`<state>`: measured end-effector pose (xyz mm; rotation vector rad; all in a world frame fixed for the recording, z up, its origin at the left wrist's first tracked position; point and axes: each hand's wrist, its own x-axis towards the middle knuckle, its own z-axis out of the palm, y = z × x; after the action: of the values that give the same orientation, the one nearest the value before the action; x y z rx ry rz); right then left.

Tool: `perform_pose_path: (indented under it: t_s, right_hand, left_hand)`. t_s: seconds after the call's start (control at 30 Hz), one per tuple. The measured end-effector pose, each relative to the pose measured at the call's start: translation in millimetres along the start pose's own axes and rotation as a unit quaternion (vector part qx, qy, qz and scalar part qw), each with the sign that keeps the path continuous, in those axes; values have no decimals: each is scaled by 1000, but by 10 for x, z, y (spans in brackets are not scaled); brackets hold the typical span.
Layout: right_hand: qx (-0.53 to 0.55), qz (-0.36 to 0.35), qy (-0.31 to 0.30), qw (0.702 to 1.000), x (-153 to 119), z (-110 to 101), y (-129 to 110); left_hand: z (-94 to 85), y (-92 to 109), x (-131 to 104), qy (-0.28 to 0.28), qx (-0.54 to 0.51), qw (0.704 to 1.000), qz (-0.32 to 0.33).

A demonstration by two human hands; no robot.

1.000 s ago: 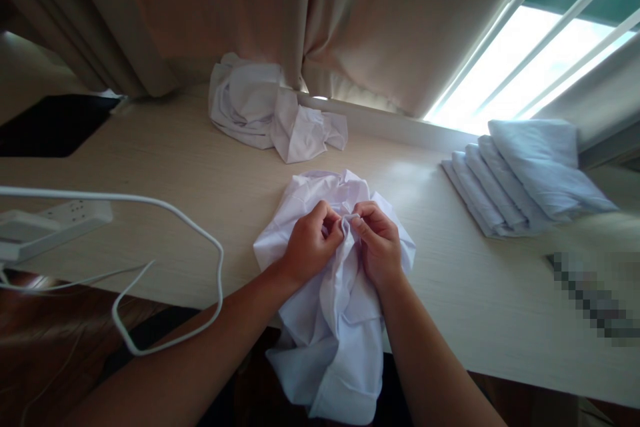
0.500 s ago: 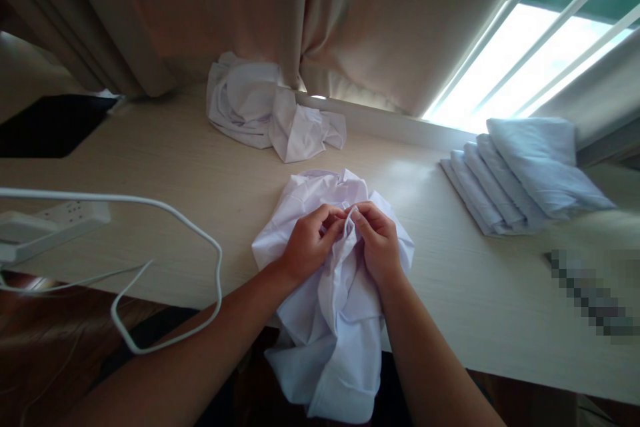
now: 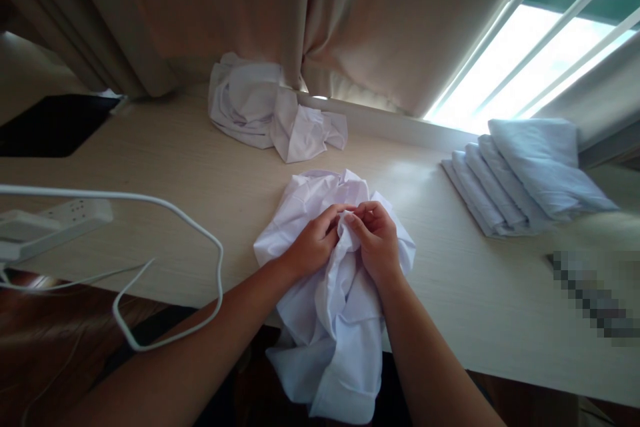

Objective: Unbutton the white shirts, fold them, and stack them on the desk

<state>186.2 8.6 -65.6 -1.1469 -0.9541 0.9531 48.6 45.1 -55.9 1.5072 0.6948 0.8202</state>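
Note:
A crumpled white cloth (image 3: 345, 340) lies at the middle of the table's front edge, its lower part hanging down over the edge. My left hand (image 3: 317, 240) pinches a raised fold of it from the left. Close beside, my right hand (image 3: 374, 233) grips the same fold with thumb and bent fingers. The fingertips of both hands meet at the top of the fold, where the cloth between them is partly hidden.
Another rumpled white cloth (image 3: 250, 103) lies by the curtain (image 3: 240, 7). Several folded white cloths (image 3: 530, 173) lean in a row at right. A power strip (image 3: 75, 217), a looping white cable (image 3: 220, 267) and a black flat object (image 3: 55, 125) are at left.
The left thumb has dropped out of sight behind the fold and the left fingers now reach straighter across it. The pinched fold has shifted slightly left.

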Motion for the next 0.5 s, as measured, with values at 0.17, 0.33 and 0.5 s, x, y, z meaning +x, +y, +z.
perform_pose_path:
  t_s: [0.17,0.33,0.5]
  right_hand:
    - [47,10,-18,999,-14,-22,-106]
    - [28,17,-80,996,-1,-74,-148]
    - [63,31,-108,992,-11,-67,-133]
  left_hand:
    - [-41,-29,20,-3,-6,1000,-16]
    - [-109,-34,56,1,37,999,-8]
    - [-142,2,74,12,83,996,2]
